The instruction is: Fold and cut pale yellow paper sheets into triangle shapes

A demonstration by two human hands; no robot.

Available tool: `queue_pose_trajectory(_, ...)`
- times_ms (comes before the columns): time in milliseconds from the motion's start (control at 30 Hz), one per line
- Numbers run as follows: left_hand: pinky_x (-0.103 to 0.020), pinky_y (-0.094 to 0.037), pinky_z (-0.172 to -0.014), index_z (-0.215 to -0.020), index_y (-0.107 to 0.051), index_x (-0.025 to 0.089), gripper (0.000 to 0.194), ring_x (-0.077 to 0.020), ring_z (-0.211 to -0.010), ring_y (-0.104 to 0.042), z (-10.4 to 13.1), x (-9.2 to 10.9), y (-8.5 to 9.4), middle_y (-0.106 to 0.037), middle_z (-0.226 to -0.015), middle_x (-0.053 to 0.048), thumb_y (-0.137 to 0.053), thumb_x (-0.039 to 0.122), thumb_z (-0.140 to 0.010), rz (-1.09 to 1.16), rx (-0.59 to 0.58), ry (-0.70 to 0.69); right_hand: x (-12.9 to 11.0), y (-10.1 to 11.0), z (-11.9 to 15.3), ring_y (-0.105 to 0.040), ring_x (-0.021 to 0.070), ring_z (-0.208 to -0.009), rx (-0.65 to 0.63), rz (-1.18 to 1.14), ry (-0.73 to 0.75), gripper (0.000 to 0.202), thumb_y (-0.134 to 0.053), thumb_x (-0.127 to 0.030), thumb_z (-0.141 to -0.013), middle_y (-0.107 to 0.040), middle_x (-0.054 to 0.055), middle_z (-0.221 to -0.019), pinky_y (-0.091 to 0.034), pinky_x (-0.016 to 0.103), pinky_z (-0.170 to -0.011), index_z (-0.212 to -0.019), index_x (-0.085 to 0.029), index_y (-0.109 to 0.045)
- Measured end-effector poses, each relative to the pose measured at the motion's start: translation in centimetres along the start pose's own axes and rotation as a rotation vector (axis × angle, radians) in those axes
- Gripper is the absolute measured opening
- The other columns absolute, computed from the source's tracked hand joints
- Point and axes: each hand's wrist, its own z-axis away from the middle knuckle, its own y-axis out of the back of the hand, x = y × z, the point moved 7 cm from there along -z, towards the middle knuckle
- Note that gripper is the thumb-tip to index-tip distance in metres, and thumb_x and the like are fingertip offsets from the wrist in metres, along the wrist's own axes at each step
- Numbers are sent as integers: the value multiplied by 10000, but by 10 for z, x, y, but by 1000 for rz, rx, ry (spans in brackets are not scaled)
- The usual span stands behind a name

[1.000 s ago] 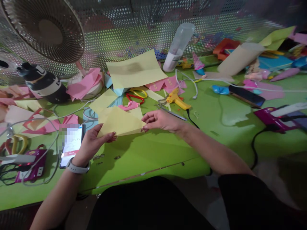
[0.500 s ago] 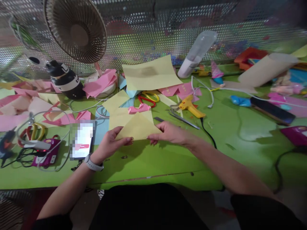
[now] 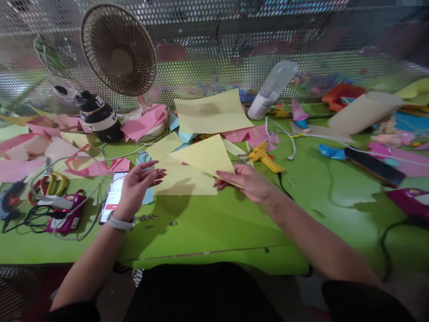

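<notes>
Right hand (image 3: 250, 181): I see these fingers pinched tight on one corner of a yellow paper (image 3: 208, 154), with the thumb on the near side.
Left hand (image 3: 137, 185): These fingers are bent and a little apart, and I see nothing in them. I can't tell if their tips touch the flat sheet.
Yellow paper: It is tilted, going up and left from the right fingers, in between my view of the two hands.
Flat sheet (image 3: 187, 183): This one is yellow too. It lies on the green desk (image 3: 217, 232), right of the left fingers and under the held paper.
Glue gun (image 3: 264, 157): It is yellow and sits just past the right fingers, a bit to the right.
Phone (image 3: 112, 205): Its screen is lit. It lies left of the left fingers, by the wrist with the watch (image 3: 120, 221).
Small bits (image 3: 147, 218): They lie on the near side of the left fingers.
Big sheet (image 3: 212, 114): It is yellow, well past both hands' fingers.
Fan (image 3: 120, 58): It stands far past the left fingers, with a black bottle (image 3: 100, 118) to its left.
</notes>
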Motion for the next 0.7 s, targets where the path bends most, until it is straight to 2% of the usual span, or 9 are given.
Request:
queue_pose_trajectory(33, -363, -591, -873, -1196, -648, 160, 493, -227, -994, -736, 3, -5, -9, -767, -1078, -117, -761, 456, -818, 47, -45, 33, 4, -7, 2, -725, 150, -711, -10, -39, 8, 303, -840, -395, -732, -777, 53, -815, -608, 311, -736, -883, -152, -739)
queue_pose_trajectory(133, -428, -533, -995, -1188, -669, 159, 513, -269, -1161, -670, 17, -24, -44, -712, -1227, -153, -694, 545, -851, 197, -279, 203, 22, -41, 15, -739, 172, -852, -106, -71, -47, 321, -780, -370, -804, -781, 77, -1000, -597, 350, -827, -1052, -176, -723)
queue_pose_trajectory(233, -403, -519, -1000, -1099, -698, 173, 391, -244, -1117, -685, 24, -28, -56, -732, -1184, -120, -753, 450, -829, 300, -292, 250, 36, -74, 34, -738, 194, -922, -227, -24, -126, 360, -774, -435, -800, -777, 92, -1041, -574, 388, -896, -1037, -168, -731)
queue_pose_trajectory(333, -333, -556, -880, -1043, -710, 166, 311, -198, -974, -713, 28, -29, -60, -762, -1060, -89, -744, 400, -841, 342, -281, 345, 34, -93, 46, -742, 192, -872, -367, 64, -91, 367, -754, -494, -801, -788, 90, -929, -564, 394, -914, -921, -147, -761)
queue_pose_trajectory(400, -299, -568, -754, -1043, -712, 157, 379, -180, -846, -715, 33, -32, -65, -768, -960, -84, -688, 489, -861, 375, -313, 454, 33, -97, 47, -739, 178, -781, -393, 113, -64, 383, -721, -520, -821, -786, 85, -846, -577, 383, -871, -848, -141, -767)
queue_pose_trajectory(467, -259, -545, -648, -1032, -713, 149, 409, -154, -724, -692, 38, -34, -72, -764, -892, -75, -695, 512, -843, 364, -346, 496, 36, -100, 45, -734, 172, -748, -406, 139, -65, 405, -723, -539, -807, -783, 81, -827, -587, 372, -834, -841, -137, -767)
queue_pose_trajectory(600, -196, -516, -626, -1014, -712, 135, 322, -112, -695, -673, 38, -32, -73, -763, -919, -68, -802, 333, -777, 276, -363, 396, 48, -99, 48, -741, 194, -835, -480, 306, -40, 412, -706, -512, -826, -783, 90, -944, -595, 375, -820, -1007, -146, -758)
queue_pose_trajectory(633, -195, -525, -650, -1024, -707, 138, 315, -113, -721, -681, 38, -31, -71, -762, -943, -69, -802, 310, -779, 281, -376, 390, 47, -92, 48, -739, 197, -848, -446, 397, 16, 377, -689, -485, -850, -781, 87, -955, -596, 381, -825, -1019, -155, -756)
queue_pose_trajectory(700, -207, -546, -696, -1064, -689, 150, 317, -124, -780, -699, 39, -30, -66, -757, -991, -73, -790, 279, -792, 302, -429, 414, 33, -68, 48, -730, 201, -855, -258, 584, 219, 298, -658, -433, -889, -774, 75, -941, -600, 394, -836, -1020, -181, -748)
